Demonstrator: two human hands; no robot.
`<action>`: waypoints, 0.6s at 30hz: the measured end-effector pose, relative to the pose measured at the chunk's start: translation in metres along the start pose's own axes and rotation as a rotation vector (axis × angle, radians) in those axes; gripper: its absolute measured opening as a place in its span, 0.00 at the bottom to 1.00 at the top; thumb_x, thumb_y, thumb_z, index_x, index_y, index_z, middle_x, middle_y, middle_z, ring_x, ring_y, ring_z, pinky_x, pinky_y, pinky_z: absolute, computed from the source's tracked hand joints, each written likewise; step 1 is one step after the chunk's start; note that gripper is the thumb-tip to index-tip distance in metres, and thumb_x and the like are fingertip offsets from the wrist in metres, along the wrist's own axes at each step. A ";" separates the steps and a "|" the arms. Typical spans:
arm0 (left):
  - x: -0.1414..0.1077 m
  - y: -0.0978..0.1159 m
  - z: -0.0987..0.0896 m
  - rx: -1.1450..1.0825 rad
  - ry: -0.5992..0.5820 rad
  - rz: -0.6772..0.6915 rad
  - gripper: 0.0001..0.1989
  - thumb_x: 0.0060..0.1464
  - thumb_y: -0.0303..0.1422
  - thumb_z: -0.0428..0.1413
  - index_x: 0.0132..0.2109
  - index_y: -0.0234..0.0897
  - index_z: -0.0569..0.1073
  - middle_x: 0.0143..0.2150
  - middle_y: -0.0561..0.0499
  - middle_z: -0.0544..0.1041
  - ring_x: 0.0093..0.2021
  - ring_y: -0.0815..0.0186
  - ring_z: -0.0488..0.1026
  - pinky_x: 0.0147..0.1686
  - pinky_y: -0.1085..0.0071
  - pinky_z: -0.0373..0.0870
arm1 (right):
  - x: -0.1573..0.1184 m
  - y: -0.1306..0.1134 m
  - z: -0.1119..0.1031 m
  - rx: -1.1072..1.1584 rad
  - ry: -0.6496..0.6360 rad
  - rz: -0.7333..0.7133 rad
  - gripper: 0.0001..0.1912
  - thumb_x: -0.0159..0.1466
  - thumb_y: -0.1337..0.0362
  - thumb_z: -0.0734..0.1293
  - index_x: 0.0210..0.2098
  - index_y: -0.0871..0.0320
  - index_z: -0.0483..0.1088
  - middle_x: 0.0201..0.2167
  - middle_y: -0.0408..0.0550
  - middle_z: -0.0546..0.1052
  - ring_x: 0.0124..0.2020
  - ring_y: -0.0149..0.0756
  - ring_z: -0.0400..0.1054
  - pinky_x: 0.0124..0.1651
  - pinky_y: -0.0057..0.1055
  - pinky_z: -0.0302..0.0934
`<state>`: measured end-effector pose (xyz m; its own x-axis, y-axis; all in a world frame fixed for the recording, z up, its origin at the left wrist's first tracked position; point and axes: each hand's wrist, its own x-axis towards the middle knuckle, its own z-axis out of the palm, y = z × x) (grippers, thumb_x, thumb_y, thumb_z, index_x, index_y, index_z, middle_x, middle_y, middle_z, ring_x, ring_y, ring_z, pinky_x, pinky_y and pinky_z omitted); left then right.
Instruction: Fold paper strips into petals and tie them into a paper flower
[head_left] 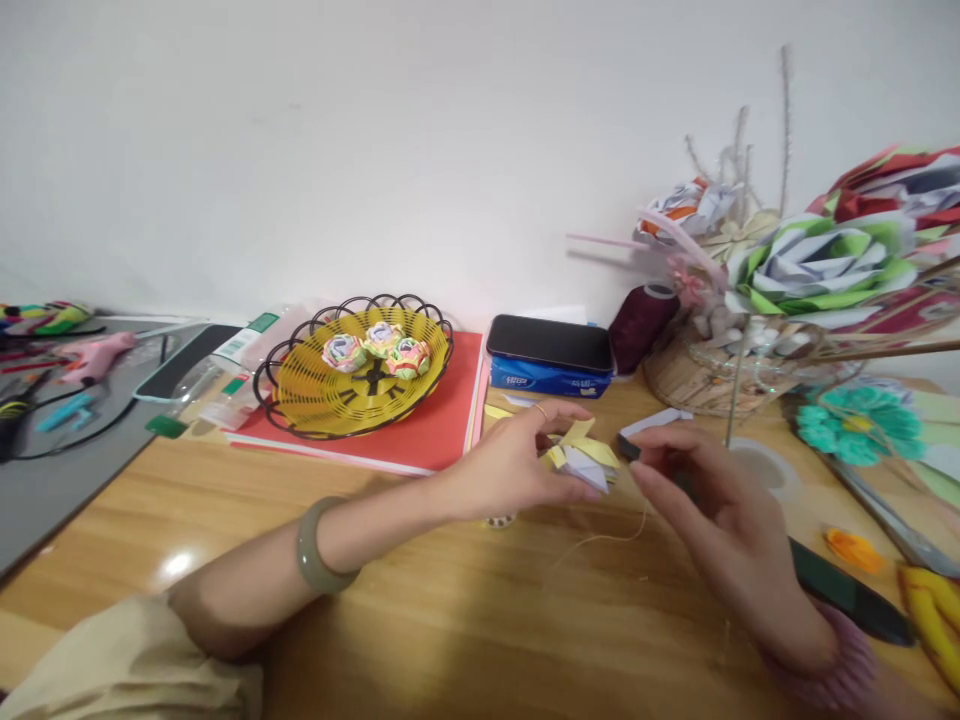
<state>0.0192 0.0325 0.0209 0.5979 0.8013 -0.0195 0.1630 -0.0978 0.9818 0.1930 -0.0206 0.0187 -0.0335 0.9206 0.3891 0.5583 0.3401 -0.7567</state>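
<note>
My left hand (pixel 525 460) holds a folded paper flower (pixel 589 455) in yellow and pale lilac between thumb and fingers, above the wooden table (pixel 450 620). Just right of the flower, my right hand (pixel 712 500) pinches a small dark piece (pixel 628 447) between thumb and forefinger. A thin thread (pixel 600 540) trails on the table below the flower. Behind my right fingertips lies a folded pale paper strip (pixel 658 421).
A yellow woven basket (pixel 322 390) with several paper flowers stands on red paper (pixel 442 440). Behind my hands are a phone (pixel 551 342) on a blue pack (pixel 551 378) and a maroon thread spool (pixel 643 325). Scissors (pixel 930 600) and a flower pot (pixel 697 375) stand right.
</note>
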 end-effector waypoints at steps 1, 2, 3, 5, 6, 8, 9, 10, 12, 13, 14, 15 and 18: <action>-0.001 0.000 0.000 0.055 -0.022 -0.024 0.32 0.36 0.31 0.62 0.51 0.35 0.62 0.48 0.43 0.69 0.41 0.63 0.71 0.38 0.67 0.68 | -0.001 -0.003 0.000 -0.049 -0.037 -0.101 0.10 0.59 0.62 0.63 0.41 0.52 0.64 0.35 0.46 0.67 0.35 0.36 0.62 0.35 0.32 0.58; -0.001 0.000 0.000 0.114 -0.044 -0.040 0.31 0.36 0.32 0.62 0.50 0.35 0.62 0.48 0.43 0.69 0.40 0.63 0.71 0.37 0.67 0.68 | -0.002 -0.005 0.001 -0.088 -0.093 -0.186 0.14 0.58 0.63 0.63 0.45 0.51 0.64 0.37 0.47 0.67 0.37 0.37 0.62 0.37 0.33 0.59; -0.002 0.000 0.000 0.175 -0.065 -0.044 0.30 0.35 0.31 0.62 0.49 0.35 0.62 0.47 0.43 0.69 0.39 0.63 0.70 0.37 0.67 0.68 | -0.003 -0.008 0.002 -0.112 -0.157 -0.247 0.16 0.58 0.64 0.64 0.47 0.50 0.63 0.38 0.47 0.67 0.39 0.38 0.62 0.39 0.35 0.59; -0.004 0.001 0.001 0.268 -0.112 -0.019 0.28 0.35 0.30 0.61 0.47 0.34 0.63 0.46 0.44 0.70 0.41 0.63 0.70 0.38 0.67 0.67 | -0.003 -0.011 0.005 -0.121 -0.253 -0.296 0.17 0.58 0.66 0.64 0.47 0.49 0.64 0.40 0.48 0.68 0.42 0.39 0.63 0.41 0.36 0.60; -0.004 0.002 0.001 0.289 -0.135 -0.006 0.28 0.35 0.29 0.61 0.47 0.34 0.63 0.45 0.45 0.70 0.41 0.62 0.69 0.39 0.66 0.67 | -0.003 -0.013 0.006 -0.110 -0.279 -0.288 0.16 0.58 0.66 0.64 0.46 0.49 0.65 0.40 0.48 0.68 0.42 0.39 0.63 0.41 0.36 0.60; -0.005 0.004 0.002 0.292 -0.180 -0.007 0.28 0.35 0.32 0.61 0.47 0.35 0.63 0.45 0.46 0.70 0.43 0.62 0.69 0.39 0.66 0.67 | -0.003 -0.014 0.008 -0.064 -0.282 -0.224 0.12 0.59 0.65 0.63 0.42 0.49 0.68 0.39 0.47 0.70 0.41 0.38 0.65 0.41 0.35 0.61; -0.006 0.006 0.002 0.281 -0.193 -0.015 0.28 0.35 0.33 0.61 0.47 0.35 0.64 0.45 0.46 0.70 0.42 0.62 0.69 0.39 0.67 0.67 | -0.002 -0.014 0.009 -0.034 -0.265 -0.168 0.09 0.59 0.64 0.63 0.40 0.50 0.69 0.37 0.47 0.71 0.40 0.38 0.66 0.40 0.35 0.62; -0.006 0.007 0.001 0.265 -0.200 -0.025 0.29 0.35 0.35 0.62 0.47 0.35 0.64 0.45 0.45 0.70 0.42 0.62 0.70 0.38 0.68 0.68 | -0.002 -0.014 0.009 -0.006 -0.242 -0.103 0.07 0.58 0.63 0.63 0.37 0.51 0.69 0.36 0.46 0.72 0.38 0.38 0.66 0.39 0.34 0.62; -0.005 0.009 -0.001 0.217 -0.226 -0.056 0.29 0.36 0.38 0.62 0.47 0.35 0.65 0.46 0.45 0.71 0.40 0.63 0.71 0.35 0.69 0.68 | -0.001 -0.013 0.009 0.036 -0.197 0.029 0.05 0.57 0.60 0.64 0.32 0.52 0.70 0.32 0.46 0.74 0.34 0.37 0.67 0.36 0.33 0.62; -0.004 0.010 -0.003 0.195 -0.238 -0.074 0.28 0.37 0.39 0.61 0.47 0.35 0.65 0.46 0.45 0.71 0.39 0.64 0.72 0.34 0.70 0.68 | 0.000 -0.012 0.009 0.051 -0.177 0.087 0.06 0.57 0.59 0.64 0.31 0.53 0.70 0.30 0.45 0.74 0.32 0.37 0.67 0.34 0.32 0.62; -0.004 0.010 -0.005 0.180 -0.244 -0.088 0.26 0.40 0.40 0.60 0.46 0.35 0.66 0.45 0.45 0.72 0.37 0.65 0.72 0.33 0.71 0.68 | 0.000 -0.011 0.009 0.067 -0.162 0.135 0.07 0.57 0.58 0.64 0.29 0.54 0.70 0.28 0.45 0.74 0.31 0.36 0.67 0.33 0.32 0.62; -0.003 0.010 -0.007 0.177 -0.244 -0.097 0.23 0.42 0.42 0.58 0.45 0.35 0.67 0.43 0.45 0.73 0.36 0.65 0.72 0.32 0.71 0.68 | 0.000 -0.010 0.009 0.085 -0.152 0.173 0.08 0.56 0.57 0.64 0.29 0.54 0.70 0.27 0.45 0.74 0.29 0.36 0.67 0.32 0.31 0.61; 0.000 0.008 -0.012 0.219 -0.215 -0.077 0.18 0.48 0.43 0.52 0.41 0.33 0.71 0.36 0.47 0.76 0.32 0.68 0.72 0.32 0.72 0.67 | 0.002 -0.004 0.010 0.143 -0.159 0.246 0.10 0.56 0.55 0.64 0.29 0.55 0.69 0.26 0.44 0.73 0.28 0.35 0.66 0.31 0.30 0.60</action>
<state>0.0112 0.0386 0.0312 0.7259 0.6702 -0.1548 0.3653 -0.1848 0.9124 0.1826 -0.0188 0.0175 -0.0470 0.9932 0.1070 0.4437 0.1167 -0.8885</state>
